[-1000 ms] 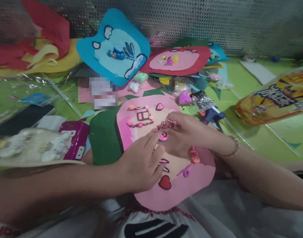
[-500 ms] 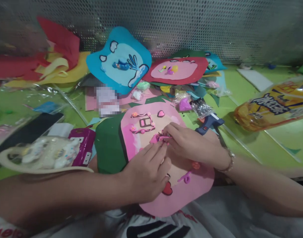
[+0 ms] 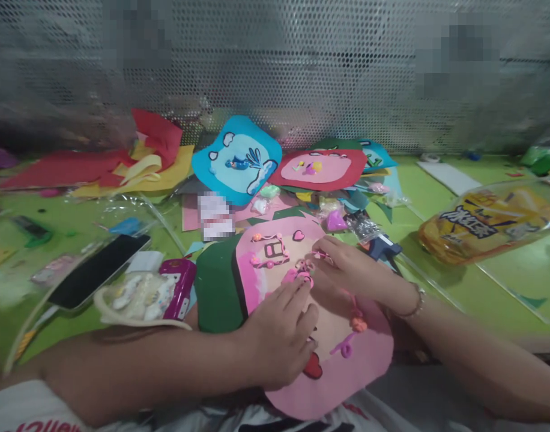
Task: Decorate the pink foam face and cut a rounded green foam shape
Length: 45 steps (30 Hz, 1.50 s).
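Observation:
A pink foam board (image 3: 342, 378) with clay decorations lies in front of me, partly over my lap. On it are a small clay house (image 3: 270, 249), hearts and pink curls. My left hand (image 3: 279, 336) rests flat on the board, its fingers stretched toward a pink clay piece (image 3: 297, 276). My right hand (image 3: 351, 270) comes in from the right with a bracelet on the wrist, its fingertips pinched on a thin pink clay strand (image 3: 320, 255) just above that piece. A dark green foam sheet (image 3: 214, 288) lies under the board's left side.
A blue foam picture (image 3: 239, 159) and a red one (image 3: 320, 168) lean at the back by a perforated metal wall. A black phone (image 3: 99, 270), a purple case (image 3: 180, 288), a blue glue gun (image 3: 383, 246), clay packets and a yellow snack bag (image 3: 491, 222) lie on the green table.
The camera has tilted up, showing more wall and table. Both hands stay on the pink board; my right fingertips have shifted slightly around the pink clay strand.

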Each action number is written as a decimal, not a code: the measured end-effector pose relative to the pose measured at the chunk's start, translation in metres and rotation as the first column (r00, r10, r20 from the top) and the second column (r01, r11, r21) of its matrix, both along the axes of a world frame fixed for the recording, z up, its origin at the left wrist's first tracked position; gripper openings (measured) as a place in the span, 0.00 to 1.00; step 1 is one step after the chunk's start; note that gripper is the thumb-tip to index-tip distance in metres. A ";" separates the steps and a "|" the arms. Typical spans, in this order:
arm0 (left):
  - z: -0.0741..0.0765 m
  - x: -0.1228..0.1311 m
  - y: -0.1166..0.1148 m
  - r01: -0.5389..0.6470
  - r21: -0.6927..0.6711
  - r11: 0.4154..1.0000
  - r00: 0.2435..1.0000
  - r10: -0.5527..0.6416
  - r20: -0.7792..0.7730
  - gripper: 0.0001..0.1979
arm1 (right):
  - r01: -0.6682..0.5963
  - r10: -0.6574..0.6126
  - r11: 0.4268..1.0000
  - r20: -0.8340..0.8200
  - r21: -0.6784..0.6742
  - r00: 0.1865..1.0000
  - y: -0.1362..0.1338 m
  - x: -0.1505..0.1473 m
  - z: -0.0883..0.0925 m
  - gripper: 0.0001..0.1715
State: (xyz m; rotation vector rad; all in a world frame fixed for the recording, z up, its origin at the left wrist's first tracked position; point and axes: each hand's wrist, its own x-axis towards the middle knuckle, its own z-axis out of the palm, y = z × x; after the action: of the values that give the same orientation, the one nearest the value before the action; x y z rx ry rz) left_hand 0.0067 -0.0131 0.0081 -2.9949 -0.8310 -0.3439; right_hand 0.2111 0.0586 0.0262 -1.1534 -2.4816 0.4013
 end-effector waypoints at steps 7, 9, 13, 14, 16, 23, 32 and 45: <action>0.003 0.002 0.001 -0.056 -0.069 0.996 0.994 0.049 -0.098 0.26 | 0.054 -0.055 0.997 -0.020 -0.060 0.998 0.004 0.004 -0.001 0.09; 0.003 0.003 0.001 -0.081 -0.083 0.993 0.991 0.071 -0.116 0.27 | 0.032 -0.033 0.998 -0.020 -0.059 0.999 0.004 0.004 -0.004 0.08; 0.003 0.004 0.003 -0.108 -0.094 0.990 0.986 0.094 -0.140 0.28 | -0.011 0.011 1.000 -0.014 -0.007 1.000 0.007 0.005 -0.006 0.09; 0.003 0.004 0.003 -0.109 -0.100 0.989 0.985 0.094 -0.148 0.28 | 0.002 -0.002 1.000 -0.008 0.031 1.000 0.009 0.008 -0.005 0.09; 0.003 0.003 0.004 -0.110 -0.111 0.988 0.984 0.092 -0.155 0.29 | 0.074 -0.080 0.987 0.037 0.143 0.996 0.016 0.018 0.000 0.10; 0.000 0.002 0.004 -0.111 -0.130 0.985 0.991 0.100 -0.091 0.29 | 0.396 -0.469 0.883 0.490 0.251 0.735 0.037 0.072 0.010 0.31; 0.003 0.001 0.006 -0.100 -0.152 0.983 0.995 0.095 -0.040 0.30 | 0.316 -0.413 0.910 0.516 0.268 0.750 0.036 0.060 0.006 0.18; 0.023 0.001 0.002 -0.173 -0.307 0.936 0.924 0.262 0.279 0.39 | 0.209 -0.208 0.978 -0.106 0.005 0.972 -0.003 0.029 0.052 0.13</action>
State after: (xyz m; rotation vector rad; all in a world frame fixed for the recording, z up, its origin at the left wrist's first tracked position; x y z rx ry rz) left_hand 0.0076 -0.0106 0.0310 -3.0914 -1.3361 -0.7769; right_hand 0.2402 0.0556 0.0786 -1.3349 -2.2427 0.3709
